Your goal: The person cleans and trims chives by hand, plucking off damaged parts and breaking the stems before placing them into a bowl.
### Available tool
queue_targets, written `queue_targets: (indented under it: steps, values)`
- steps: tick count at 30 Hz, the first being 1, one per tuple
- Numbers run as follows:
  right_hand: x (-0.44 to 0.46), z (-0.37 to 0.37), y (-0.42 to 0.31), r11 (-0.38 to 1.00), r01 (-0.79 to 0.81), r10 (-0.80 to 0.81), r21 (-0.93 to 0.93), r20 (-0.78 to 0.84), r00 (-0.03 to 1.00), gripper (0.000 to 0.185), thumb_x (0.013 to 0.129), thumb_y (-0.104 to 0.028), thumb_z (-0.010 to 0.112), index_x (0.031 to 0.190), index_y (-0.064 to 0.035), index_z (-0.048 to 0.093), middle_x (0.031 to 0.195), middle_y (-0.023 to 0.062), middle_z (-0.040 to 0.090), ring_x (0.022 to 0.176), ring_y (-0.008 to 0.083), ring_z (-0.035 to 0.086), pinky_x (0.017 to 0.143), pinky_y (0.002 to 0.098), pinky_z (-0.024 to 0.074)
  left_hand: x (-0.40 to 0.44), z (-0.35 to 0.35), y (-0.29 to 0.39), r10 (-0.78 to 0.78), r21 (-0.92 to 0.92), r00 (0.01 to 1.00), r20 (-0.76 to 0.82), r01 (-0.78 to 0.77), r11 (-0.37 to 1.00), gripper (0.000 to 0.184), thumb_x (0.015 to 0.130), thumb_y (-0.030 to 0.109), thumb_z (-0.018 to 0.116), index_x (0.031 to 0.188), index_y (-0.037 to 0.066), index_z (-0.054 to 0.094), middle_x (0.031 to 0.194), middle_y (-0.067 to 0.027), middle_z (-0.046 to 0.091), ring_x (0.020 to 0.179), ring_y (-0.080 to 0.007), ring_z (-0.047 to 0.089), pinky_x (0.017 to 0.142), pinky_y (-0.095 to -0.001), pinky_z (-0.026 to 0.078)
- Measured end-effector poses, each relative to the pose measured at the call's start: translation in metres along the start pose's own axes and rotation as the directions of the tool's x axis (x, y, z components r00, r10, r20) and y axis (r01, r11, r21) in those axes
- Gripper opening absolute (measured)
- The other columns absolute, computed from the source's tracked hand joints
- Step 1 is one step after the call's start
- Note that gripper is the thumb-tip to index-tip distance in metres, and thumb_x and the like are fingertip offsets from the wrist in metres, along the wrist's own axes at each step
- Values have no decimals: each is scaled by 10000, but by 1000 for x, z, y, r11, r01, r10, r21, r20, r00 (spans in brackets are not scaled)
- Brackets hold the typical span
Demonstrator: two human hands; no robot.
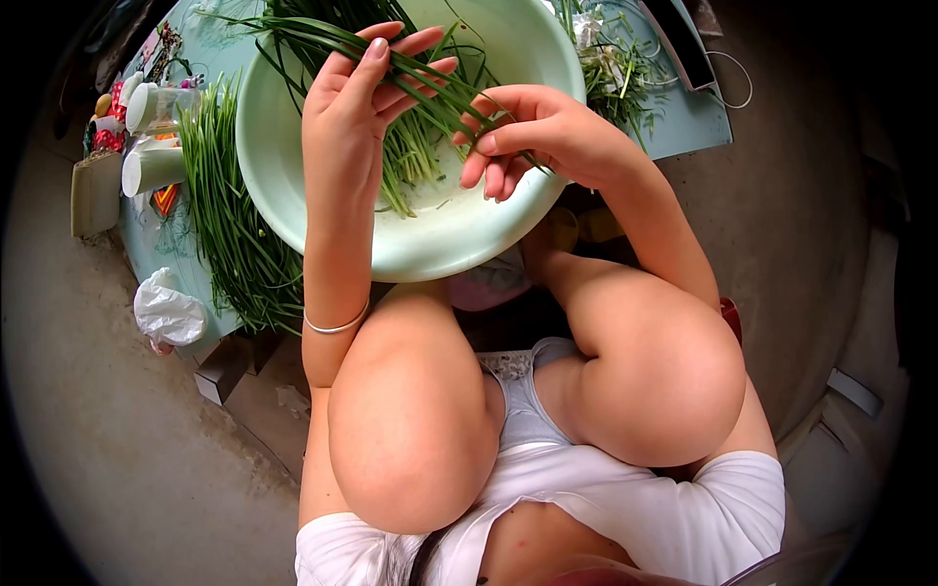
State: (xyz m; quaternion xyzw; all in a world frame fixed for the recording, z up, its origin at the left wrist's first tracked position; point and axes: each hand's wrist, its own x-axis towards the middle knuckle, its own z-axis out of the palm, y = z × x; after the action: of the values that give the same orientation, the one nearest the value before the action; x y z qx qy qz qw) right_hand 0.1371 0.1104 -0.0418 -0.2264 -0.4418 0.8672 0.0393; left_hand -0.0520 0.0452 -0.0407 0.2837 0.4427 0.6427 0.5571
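A thin bundle of long green chives (437,82) stretches between my hands above the pale green basin (430,259). Across the palm of my left hand (357,93) run the leaves, pressed under the thumb while the other fingers are partly extended. My right hand (528,137) pinches the lower ends between thumb and fingertips, its remaining fingers curled loosely. More chives (408,161) lie inside the basin below the hands, mostly toward its far side, partly covered by my left hand. A thick pile of chives (230,225) lies on the table left of the basin.
Loose trimmings (620,78) lie on the pale table (699,132) at right, beside a dark flat device (679,44) with a white cable. At left are two pale cups (147,107) on their sides and a crumpled white plastic bag (168,308). My knees (410,430) are close below the basin.
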Motion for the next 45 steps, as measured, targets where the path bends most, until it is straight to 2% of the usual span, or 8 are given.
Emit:
queue_targets:
  steps: [7, 16, 19, 21, 22, 31, 40, 45]
  values:
    - [-2, 0, 3, 996, -51, 51, -69, -1, 999, 185, 863, -86, 513, 1002, 36, 527, 835, 164, 657, 662, 151, 649, 623, 257, 538, 3, -3, 2, 61, 7, 994, -96, -61, 998, 264, 953, 143, 429, 1137, -44, 456, 1075, -224, 608, 911, -303, 651, 772, -361, 544]
    - [-19, -4, -2, 998, -11, 12, -65, 14, 1000, 371, 867, -132, 560, 1164, 75, 479, 960, 165, 614, 805, 183, 619, 718, 294, 535, 4, -10, 2, 121, -19, 984, -134, -125, 992, 270, 954, 127, 408, 1159, -46, 441, 1072, -236, 606, 904, -318, 650, 750, -355, 553]
    - [-23, -13, -4, 993, 56, -58, -108, -17, 998, 399, 897, -175, 515, 1208, 71, 467, 947, 164, 587, 739, 179, 595, 612, 261, 527, 4, -11, 2, 119, -13, 983, -142, -122, 992, 265, 954, 123, 407, 1156, -45, 445, 1069, -235, 608, 905, -317, 649, 749, -355, 553]
    - [-24, -18, -4, 996, 28, -29, 82, 1, 1000, 438, 928, -256, 456, 1218, 73, 462, 937, 163, 583, 710, 174, 577, 587, 250, 518, 4, -11, 2, 119, -12, 982, -147, -122, 992, 263, 954, 123, 407, 1154, -44, 448, 1068, -234, 608, 906, -318, 649, 748, -355, 553]
    - [-25, -12, -9, 999, -2, 4, 41, -62, 998, 468, 948, -305, 393, 1216, 71, 471, 905, 153, 586, 688, 160, 571, 568, 242, 509, 4, -11, 2, 124, -12, 981, -147, -127, 992, 262, 954, 123, 407, 1153, -41, 451, 1068, -232, 609, 908, -318, 649, 749, -355, 553]
    - [-27, -19, -6, 999, -28, 25, -44, -70, 997, 306, 911, -60, 455, 1180, 69, 524, 777, 75, 589, 598, 67, 538, 484, 169, 443, 3, -12, 2, 122, 17, 982, -141, -121, 993, 274, 955, 122, 408, 1170, -43, 446, 1118, -246, 580, 972, -328, 623, 799, -370, 534]
    - [-26, -13, -5, 974, -23, -10, -224, -142, 990, 215, 874, -51, 488, 1043, 22, 599, 698, 6, 559, 499, 16, 409, 418, 150, 293, 3, -10, 1, 105, 12, 986, -129, -104, 994, 275, 956, 123, 408, 1169, -46, 449, 1119, -249, 579, 968, -326, 624, 788, -366, 538]
    - [-26, -18, -5, 943, 8, -43, -334, -96, 994, 160, 880, -89, 501, 977, -4, 597, 701, 7, 575, 507, 22, 435, 435, 164, 329, 5, -14, 2, 191, 18, 969, -159, -191, 982, 266, 958, 117, 392, 1160, -45, 453, 1067, -239, 606, 916, -316, 647, 745, -357, 559]
